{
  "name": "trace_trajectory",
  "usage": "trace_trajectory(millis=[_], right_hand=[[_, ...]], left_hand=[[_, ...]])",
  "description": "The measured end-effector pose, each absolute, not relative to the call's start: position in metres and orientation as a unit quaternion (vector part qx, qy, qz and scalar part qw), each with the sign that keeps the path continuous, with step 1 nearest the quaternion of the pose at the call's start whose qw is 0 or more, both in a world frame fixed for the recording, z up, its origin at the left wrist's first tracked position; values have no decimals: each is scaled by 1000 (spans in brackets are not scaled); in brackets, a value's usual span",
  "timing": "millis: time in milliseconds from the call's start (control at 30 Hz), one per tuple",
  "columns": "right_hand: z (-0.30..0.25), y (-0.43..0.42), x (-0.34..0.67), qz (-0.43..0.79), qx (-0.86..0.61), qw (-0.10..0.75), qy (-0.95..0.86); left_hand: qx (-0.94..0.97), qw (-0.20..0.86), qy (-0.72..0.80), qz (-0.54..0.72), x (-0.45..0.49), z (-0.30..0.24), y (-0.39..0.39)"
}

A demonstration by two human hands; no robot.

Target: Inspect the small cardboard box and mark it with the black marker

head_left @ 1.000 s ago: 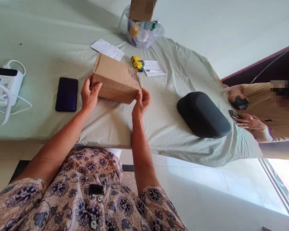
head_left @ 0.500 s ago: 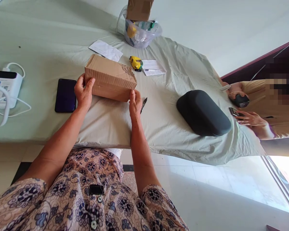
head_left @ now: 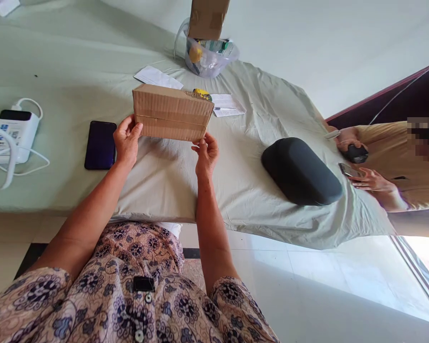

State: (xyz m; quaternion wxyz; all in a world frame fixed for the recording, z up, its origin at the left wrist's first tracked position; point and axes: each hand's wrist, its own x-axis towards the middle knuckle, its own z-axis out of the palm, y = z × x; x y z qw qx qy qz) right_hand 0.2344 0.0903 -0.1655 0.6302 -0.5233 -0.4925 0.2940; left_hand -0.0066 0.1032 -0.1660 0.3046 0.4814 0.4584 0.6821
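A brown cardboard box (head_left: 171,113) is held up off the cloth-covered table (head_left: 75,62), its long side face turned toward me. My left hand (head_left: 127,140) grips the box's lower left corner, fingers curled on it. My right hand (head_left: 206,151) pinches the lower right corner from below. A yellow tape measure (head_left: 202,94) peeks out just behind the box's top right edge.
A dark phone (head_left: 100,144) lies left of my left hand, and a white power bank (head_left: 12,134) with cables sits further left. Papers (head_left: 157,77) and a clear tub (head_left: 209,56) are at the back. A black case (head_left: 300,170) lies right; another person's hands (head_left: 364,178) hold a phone.
The box has been lifted off the table and tipped so its side faces me. Both hands rose with it. The pen seen beside my right hand half a second ago is out of sight.
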Motion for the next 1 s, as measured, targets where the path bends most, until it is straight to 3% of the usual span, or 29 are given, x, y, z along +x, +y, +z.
trace_trajectory(millis=[200, 500, 700, 1000], right_hand=[[-169, 90, 230, 250, -530, 636, -502], [-175, 77, 194, 117, -634, 560, -520], [-176, 77, 194, 82, -637, 563, -520], [-177, 87, 219, 175, -586, 613, -501]], left_hand=[[535, 288, 465, 643, 5, -170, 99], [558, 150, 560, 594, 41, -178, 78], [546, 143, 564, 603, 42, -179, 84], [522, 183, 541, 633, 23, -188, 90]])
